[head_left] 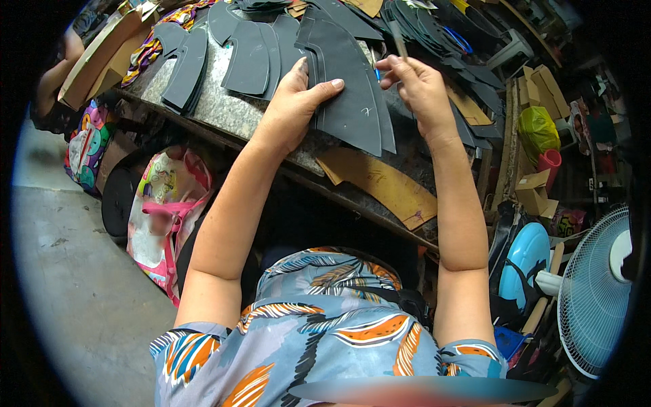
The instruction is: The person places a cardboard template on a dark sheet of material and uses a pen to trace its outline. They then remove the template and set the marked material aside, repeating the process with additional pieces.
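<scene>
My left hand (291, 108) grips the near left edge of a curved dark grey sheet piece (349, 88) with pale marked lines. Its thumb presses on top; the other fingers go beneath. Another dark layer shows under the piece along its right edge. Just right of it, my right hand (422, 88) is closed on a slim, blurred greyish tool (398, 39) that points up and away; its exact kind cannot be made out. On the bench to the left lie more curved dark pieces (249, 64) and a stack of narrower ones (186, 71).
A brown cardboard template (383, 186) lies at the bench's (220, 71) near edge. More dark pieces pile up (420, 34) at the far right. A standing fan (597, 292) and blue stool (525, 261) stand right; a colourful bag (166, 210) hangs left. Another person's arm (57, 71) shows far left.
</scene>
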`<state>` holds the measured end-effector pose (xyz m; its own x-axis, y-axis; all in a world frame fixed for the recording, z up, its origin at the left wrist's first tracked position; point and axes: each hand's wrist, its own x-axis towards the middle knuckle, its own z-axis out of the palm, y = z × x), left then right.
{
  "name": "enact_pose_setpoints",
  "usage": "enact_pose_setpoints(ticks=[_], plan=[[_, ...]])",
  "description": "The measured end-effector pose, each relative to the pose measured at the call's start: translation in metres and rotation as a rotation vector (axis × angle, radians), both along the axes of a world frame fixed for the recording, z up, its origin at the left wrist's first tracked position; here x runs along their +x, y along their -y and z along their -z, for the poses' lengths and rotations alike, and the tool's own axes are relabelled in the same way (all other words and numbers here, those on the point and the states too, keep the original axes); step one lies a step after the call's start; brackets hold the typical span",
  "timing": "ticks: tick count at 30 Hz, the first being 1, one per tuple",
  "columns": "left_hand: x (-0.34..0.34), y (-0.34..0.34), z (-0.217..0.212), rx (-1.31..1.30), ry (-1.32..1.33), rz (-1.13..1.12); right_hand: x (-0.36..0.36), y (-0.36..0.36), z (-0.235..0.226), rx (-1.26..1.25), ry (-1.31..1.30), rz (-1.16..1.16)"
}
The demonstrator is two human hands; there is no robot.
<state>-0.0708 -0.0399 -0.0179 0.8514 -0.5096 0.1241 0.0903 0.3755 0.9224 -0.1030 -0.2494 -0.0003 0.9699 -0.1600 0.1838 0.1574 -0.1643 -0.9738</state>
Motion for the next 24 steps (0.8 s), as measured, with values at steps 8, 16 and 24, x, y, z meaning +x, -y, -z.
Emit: enact_pose_setpoints(ticks=[8, 16, 24], plan=[[0.005, 0.005, 0.006, -0.016, -0.031, -0.090, -0.006, -0.041, 0.016, -0.559, 0.133, -0.025], [0.002, 0.008, 0.007, 0.067, -0.015, -0.041, 0.006, -0.010, 0.012, 0.122, 0.011, -0.017], [0.003, 0.007, 0.005, -0.211, -0.145, -0.238, 0.016, -0.003, 0.018, 0.115, -0.149, 0.000]])
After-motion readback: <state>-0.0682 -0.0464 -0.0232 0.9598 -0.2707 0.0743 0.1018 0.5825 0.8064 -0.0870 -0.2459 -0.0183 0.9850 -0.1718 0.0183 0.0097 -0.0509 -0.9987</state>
